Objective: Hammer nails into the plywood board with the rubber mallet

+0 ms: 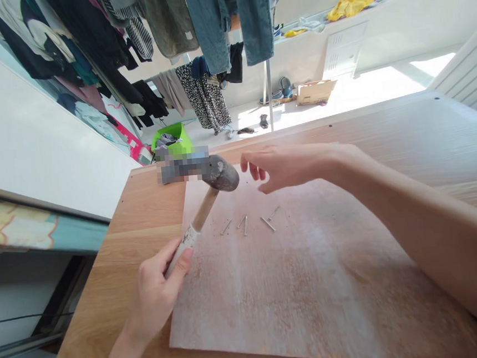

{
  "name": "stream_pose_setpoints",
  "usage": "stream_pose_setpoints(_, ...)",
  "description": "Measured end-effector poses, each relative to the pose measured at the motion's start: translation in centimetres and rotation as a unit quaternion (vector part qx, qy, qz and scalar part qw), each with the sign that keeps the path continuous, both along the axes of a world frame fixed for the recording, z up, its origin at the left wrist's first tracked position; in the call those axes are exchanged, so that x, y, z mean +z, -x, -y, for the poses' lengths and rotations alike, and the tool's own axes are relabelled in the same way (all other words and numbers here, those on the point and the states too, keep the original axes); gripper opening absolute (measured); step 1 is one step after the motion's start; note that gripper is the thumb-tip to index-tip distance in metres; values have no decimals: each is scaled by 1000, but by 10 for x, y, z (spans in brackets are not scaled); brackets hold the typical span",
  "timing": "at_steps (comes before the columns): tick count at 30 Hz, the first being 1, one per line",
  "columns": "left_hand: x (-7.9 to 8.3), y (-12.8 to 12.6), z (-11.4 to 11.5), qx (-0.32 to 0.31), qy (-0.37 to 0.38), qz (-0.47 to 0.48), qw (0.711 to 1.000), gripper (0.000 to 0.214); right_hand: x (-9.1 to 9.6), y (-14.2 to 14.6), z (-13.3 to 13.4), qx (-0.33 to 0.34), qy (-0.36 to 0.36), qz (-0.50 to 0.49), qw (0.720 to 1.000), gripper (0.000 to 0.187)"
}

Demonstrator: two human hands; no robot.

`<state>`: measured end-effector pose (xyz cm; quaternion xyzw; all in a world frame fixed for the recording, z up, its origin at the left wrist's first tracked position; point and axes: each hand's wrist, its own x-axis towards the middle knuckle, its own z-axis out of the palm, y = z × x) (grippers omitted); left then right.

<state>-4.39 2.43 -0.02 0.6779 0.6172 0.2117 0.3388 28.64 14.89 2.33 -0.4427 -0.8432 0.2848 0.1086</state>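
My left hand (160, 289) is closed round the wooden handle of a hammer (207, 201), whose dark metal head is raised over the far part of a pale pinkish board (314, 284). My right hand (281, 167) hovers above the board just right of the hammer head, fingers curled loosely and apart, with nothing visible in them. Several loose nails (246, 223) lie on the board between the two hands, a little below the hammer head.
The board lies on a wooden tabletop (115, 256). A blurred object (179, 164) sits at the table's far edge. Beyond are hanging clothes (224, 18), a green basket (174, 137), a cardboard box (316, 91) and shoes on a sunlit floor. A white panel (30, 141) stands left.
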Motion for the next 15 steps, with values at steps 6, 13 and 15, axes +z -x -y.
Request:
stream_pose_setpoints(6,-11,-3,18,52,-39,-7,998,38,16,18,39,37,-49,196,979,33)
stream_pose_setpoints(13,-15,2,21,73,-49,20,996,43,-1,28,36,54,-58,200,977,29)
stream_pose_setpoints(15,-16,1,20,82,-52,23,995,45,-7,22,23,40,-45,129,990,32)
